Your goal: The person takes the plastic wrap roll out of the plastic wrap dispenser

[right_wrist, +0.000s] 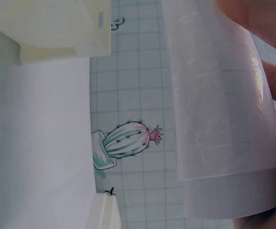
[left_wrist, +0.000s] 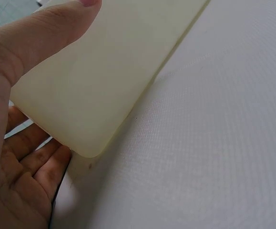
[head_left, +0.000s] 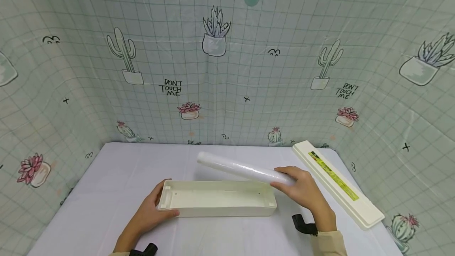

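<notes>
A long cream plastic box [head_left: 220,211], open at the top, lies across the table in front of me. My left hand [head_left: 149,210] grips its left end, thumb along the near wall and fingers round the far side; in the left wrist view the thumb presses on the wall of the box [left_wrist: 90,95]. My right hand [head_left: 300,189] holds a roll of clear plastic wrap [head_left: 241,168] by its right end. The roll slants above the box's far edge, its left end farther away and higher. In the right wrist view the film's edge on the roll [right_wrist: 219,109] shows over the core.
To the right lies a long cream lid [head_left: 337,185] with a yellow-green label, slanting along the table's right side. A white cloth covers the table [head_left: 89,208]. Behind and at both sides hangs a gridded curtain [head_left: 227,78] with cactus prints.
</notes>
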`<state>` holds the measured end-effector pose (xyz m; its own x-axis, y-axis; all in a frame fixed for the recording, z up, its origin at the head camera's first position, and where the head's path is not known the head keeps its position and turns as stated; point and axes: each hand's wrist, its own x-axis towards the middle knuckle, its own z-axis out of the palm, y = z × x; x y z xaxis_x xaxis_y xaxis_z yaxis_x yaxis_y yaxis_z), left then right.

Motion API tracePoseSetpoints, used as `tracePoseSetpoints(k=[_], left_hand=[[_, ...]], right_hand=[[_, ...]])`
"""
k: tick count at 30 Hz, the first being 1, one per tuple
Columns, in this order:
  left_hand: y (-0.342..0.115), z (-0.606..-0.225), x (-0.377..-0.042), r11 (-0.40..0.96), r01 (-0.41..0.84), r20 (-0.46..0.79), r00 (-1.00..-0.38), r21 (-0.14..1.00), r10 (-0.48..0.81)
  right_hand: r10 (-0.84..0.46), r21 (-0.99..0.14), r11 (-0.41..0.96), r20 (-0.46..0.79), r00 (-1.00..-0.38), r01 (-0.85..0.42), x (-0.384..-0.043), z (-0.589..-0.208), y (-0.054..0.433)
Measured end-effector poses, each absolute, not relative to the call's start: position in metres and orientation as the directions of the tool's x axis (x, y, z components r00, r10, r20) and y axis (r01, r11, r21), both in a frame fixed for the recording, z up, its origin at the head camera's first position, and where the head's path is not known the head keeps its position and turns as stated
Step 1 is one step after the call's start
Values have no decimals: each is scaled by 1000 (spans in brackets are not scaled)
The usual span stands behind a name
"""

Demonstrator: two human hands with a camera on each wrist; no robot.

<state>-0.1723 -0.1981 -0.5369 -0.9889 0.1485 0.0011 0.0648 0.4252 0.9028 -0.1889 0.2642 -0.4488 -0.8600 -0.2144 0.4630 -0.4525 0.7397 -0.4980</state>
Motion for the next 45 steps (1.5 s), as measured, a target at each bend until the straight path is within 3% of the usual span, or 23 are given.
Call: tracePoseSetpoints(k=[11, 32, 45], left_hand=[[-197, -539, -170, 406, 50, -11, -989, 913, 144], [-198, -536, -170, 418, 66, 8, -990, 906, 138], [-198, -535, -173, 388, 52, -7, -989, 920, 150]], right_hand=[[-143, -494, 768, 488, -861, -408, -192, -456, 282], [42, -606, 776, 330, -943, -177, -198, -470, 316], [107, -637, 767, 249, -962, -79, -198, -477, 334]])
